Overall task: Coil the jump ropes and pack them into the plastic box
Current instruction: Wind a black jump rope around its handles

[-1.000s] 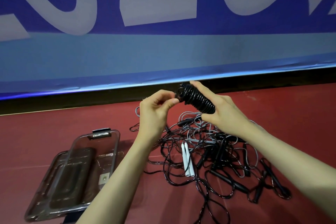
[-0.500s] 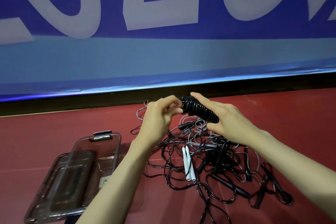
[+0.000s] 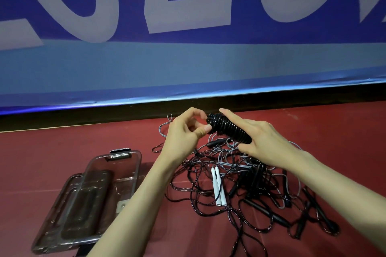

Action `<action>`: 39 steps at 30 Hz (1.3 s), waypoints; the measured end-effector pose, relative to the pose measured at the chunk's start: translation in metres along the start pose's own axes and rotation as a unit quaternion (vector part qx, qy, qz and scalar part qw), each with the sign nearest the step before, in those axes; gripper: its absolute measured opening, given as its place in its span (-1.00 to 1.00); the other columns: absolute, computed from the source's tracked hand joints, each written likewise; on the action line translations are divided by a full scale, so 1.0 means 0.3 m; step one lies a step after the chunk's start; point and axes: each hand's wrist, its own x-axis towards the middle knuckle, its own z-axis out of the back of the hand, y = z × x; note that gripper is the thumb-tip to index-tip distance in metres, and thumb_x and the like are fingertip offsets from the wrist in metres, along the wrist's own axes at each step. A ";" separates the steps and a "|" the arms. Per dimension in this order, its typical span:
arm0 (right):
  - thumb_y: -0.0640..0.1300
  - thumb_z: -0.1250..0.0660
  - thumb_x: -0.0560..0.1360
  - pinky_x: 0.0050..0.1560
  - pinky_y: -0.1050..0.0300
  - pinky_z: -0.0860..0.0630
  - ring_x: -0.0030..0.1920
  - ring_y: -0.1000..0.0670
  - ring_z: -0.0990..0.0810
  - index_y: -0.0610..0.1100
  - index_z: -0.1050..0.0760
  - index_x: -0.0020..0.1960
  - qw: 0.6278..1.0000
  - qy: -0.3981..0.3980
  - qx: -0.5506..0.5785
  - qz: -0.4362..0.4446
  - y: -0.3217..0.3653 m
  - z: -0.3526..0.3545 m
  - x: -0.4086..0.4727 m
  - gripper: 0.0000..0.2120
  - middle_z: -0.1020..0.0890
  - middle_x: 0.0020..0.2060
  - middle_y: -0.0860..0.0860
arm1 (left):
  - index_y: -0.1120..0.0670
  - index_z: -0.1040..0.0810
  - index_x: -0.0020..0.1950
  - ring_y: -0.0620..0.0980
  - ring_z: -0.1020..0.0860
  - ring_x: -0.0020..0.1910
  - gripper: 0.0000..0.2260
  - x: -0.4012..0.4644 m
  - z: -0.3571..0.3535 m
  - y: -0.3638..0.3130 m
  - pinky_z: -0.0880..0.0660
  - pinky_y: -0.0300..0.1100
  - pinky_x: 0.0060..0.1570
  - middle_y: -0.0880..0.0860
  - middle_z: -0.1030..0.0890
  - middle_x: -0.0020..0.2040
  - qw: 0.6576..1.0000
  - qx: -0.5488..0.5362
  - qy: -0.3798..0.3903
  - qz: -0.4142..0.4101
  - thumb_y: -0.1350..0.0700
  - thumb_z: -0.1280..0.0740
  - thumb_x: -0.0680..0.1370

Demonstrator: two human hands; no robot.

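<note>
**Coiled rope held at centre frame, box open at lower left**

Since the earlier frame, my left hand has drawn its fingers in tighter at the upper end of the coiled jump rope, and both hands sit a little lower in the frame; the pile and the box are unchanged.

1. Grip. I see my right hand clamped on the coiled jump rope, index finger laid along its top and thumb beneath its lower end. The left hand pinches the upper end of that coil between thumb and curled fingers. The coil is black, tightly wound, tilted down to the right, and held clear of the floor just above centre frame.

2. Below the grip. A tangled pile of ropes, black and grey, lies on the red floor at centre and lower right. Two white handles lie side by side, touching, within the pile.

3. Lower left. The plastic box stands open, clear-walled, beside the pile. Its lid lies flat against its left side.

4. Upper frame. A blue banner with large pale lettering spans the background.
</note>
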 end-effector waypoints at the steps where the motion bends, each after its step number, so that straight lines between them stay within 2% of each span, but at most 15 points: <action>1: -0.23 -0.35 0.44 -0.15 0.05 -0.49 -0.36 0.09 -0.38 0.40 0.21 0.48 1.000 0.003 0.000 -0.001 0.004 0.001 -0.002 -0.02 -0.60 0.02 -0.08 | -0.06 -0.51 -0.10 -0.05 -0.47 -0.30 -0.84 -0.003 0.001 0.001 -0.42 -0.17 -0.20 -0.01 -0.52 -0.35 1.000 -0.007 0.005 0.002 0.19 -0.43 0.49; 4: -0.22 -0.35 0.46 -0.18 0.13 -0.45 -0.38 0.12 -0.33 0.39 0.22 0.47 1.000 0.015 -0.006 0.000 0.011 0.005 -0.008 -0.03 -0.59 -0.03 -0.05 | -0.01 -0.50 -0.10 -0.09 -0.40 -0.37 -0.85 -0.012 0.000 -0.001 -0.34 -0.33 -0.33 -0.02 -0.48 -0.37 1.000 -0.028 0.011 0.007 0.20 -0.42 0.50; 7: -0.23 -0.36 0.46 -0.26 0.21 -0.32 -0.40 0.13 -0.30 0.37 0.20 0.48 1.000 0.019 -0.009 -0.003 0.020 0.005 -0.011 -0.05 -0.55 -0.14 -0.02 | 0.00 -0.48 -0.13 -0.15 -0.34 -0.46 -0.84 -0.016 -0.011 -0.003 -0.30 -0.34 -0.43 -0.05 -0.44 -0.39 0.999 -0.049 0.005 0.014 0.23 -0.40 0.50; 12: -0.28 -0.36 0.40 -0.33 0.32 -0.31 -0.42 0.17 -0.38 0.33 0.09 0.51 1.000 0.012 0.023 -0.012 0.032 -0.004 -0.002 -0.04 -0.62 -0.01 -0.05 | -0.10 -0.42 -0.17 -0.03 -0.28 -0.40 -0.73 -0.016 -0.033 0.005 -0.26 -0.21 -0.41 0.06 -0.38 -0.30 0.999 -0.048 -0.017 -0.006 0.28 -0.31 0.54; 15: -0.32 -0.36 0.39 -0.34 0.32 -0.33 -0.38 0.17 -0.41 0.31 0.06 0.51 0.998 0.004 0.060 -0.015 0.043 -0.011 0.000 -0.04 -0.59 -0.17 0.03 | -0.11 -0.38 -0.19 -0.05 -0.32 -0.36 -0.69 -0.019 -0.044 0.006 -0.31 -0.19 -0.36 0.04 -0.40 -0.29 0.999 -0.002 -0.048 -0.022 0.30 -0.28 0.54; 17: -0.32 -0.36 0.39 -0.36 0.30 -0.32 -0.42 0.12 -0.38 0.32 0.04 0.50 0.996 0.000 0.087 -0.025 0.050 -0.017 -0.002 -0.05 -0.54 -0.26 0.06 | -0.12 -0.37 -0.19 -0.09 -0.36 -0.32 -0.68 -0.020 -0.047 0.007 -0.35 -0.25 -0.30 0.00 -0.42 -0.30 0.996 0.027 -0.076 -0.029 0.31 -0.29 0.54; 21: -0.36 -0.36 0.38 -0.44 0.35 -0.29 -0.48 0.12 -0.36 0.20 -0.05 0.54 0.989 -0.006 0.144 -0.039 0.088 -0.022 -0.003 -0.08 -0.50 -0.37 0.02 | -0.04 -0.40 -0.15 -0.05 -0.45 -0.34 -0.74 -0.015 -0.050 0.004 -0.40 -0.24 -0.32 -0.07 -0.43 -0.37 0.991 0.031 -0.120 -0.041 0.33 -0.28 0.54; 24: -0.37 -0.36 0.38 -0.47 0.37 -0.28 -0.51 0.12 -0.35 0.19 -0.06 0.54 0.983 -0.013 0.174 -0.051 0.111 -0.027 0.002 -0.08 -0.49 -0.36 0.02 | 0.02 -0.42 -0.17 -0.10 -0.41 -0.41 -0.78 -0.001 -0.047 -0.017 -0.41 -0.28 -0.38 -0.12 -0.42 -0.42 0.988 0.022 -0.146 -0.041 0.32 -0.27 0.55; 28: -0.36 -0.36 0.38 -0.47 0.28 -0.31 -0.53 0.10 -0.31 0.20 -0.05 0.55 0.984 -0.013 0.168 -0.061 0.113 -0.034 -0.001 -0.08 -0.57 -0.28 -0.06 | 0.10 -0.46 -0.12 -0.03 -0.50 -0.40 -0.88 -0.004 -0.039 -0.030 -0.56 -0.01 -0.31 0.01 -0.48 -0.32 0.991 -0.005 -0.134 -0.006 0.30 -0.28 0.56; 29: -0.36 -0.36 0.38 -0.47 0.28 -0.31 -0.53 0.10 -0.31 0.19 -0.06 0.55 0.984 -0.012 0.169 -0.063 0.115 -0.032 -0.005 -0.09 -0.56 -0.29 -0.05 | 0.11 -0.47 -0.11 -0.04 -0.53 -0.41 -0.89 -0.010 -0.038 -0.029 -0.58 0.00 -0.31 0.03 -0.49 -0.31 0.991 -0.027 -0.129 0.004 0.30 -0.28 0.56; 33: -0.36 -0.38 0.36 -0.46 0.28 -0.32 -0.51 0.12 -0.32 0.29 -0.15 0.47 0.977 -0.031 0.202 -0.063 0.120 -0.010 -0.003 -0.11 -0.53 -0.36 -0.02 | 0.14 -0.54 -0.02 -0.08 -0.59 -0.40 -0.89 -0.027 -0.023 -0.037 -0.55 -0.25 -0.29 0.03 -0.55 -0.29 0.986 -0.142 -0.091 -0.002 0.33 -0.34 0.54; 36: -0.36 -0.39 0.33 -0.44 0.25 -0.34 -0.50 0.14 -0.33 0.34 -0.21 0.42 0.974 -0.051 0.213 -0.063 0.109 0.027 0.012 -0.12 -0.47 -0.43 0.07 | 0.16 -0.58 0.09 -0.06 -0.65 -0.28 -0.80 -0.020 0.002 -0.049 -0.58 -0.26 -0.16 0.01 -0.63 -0.23 0.982 -0.181 -0.043 -0.020 0.38 -0.32 0.53; 39: -0.36 -0.39 0.35 -0.43 0.22 -0.36 -0.50 0.12 -0.34 0.28 -0.19 0.48 0.977 -0.031 0.204 -0.060 0.109 0.047 0.014 -0.12 -0.46 -0.43 0.07 | 0.15 -0.59 0.08 -0.05 -0.66 -0.31 -0.79 -0.014 0.013 -0.061 -0.58 -0.27 -0.18 -0.01 -0.65 -0.30 0.983 -0.177 -0.034 -0.018 0.38 -0.34 0.51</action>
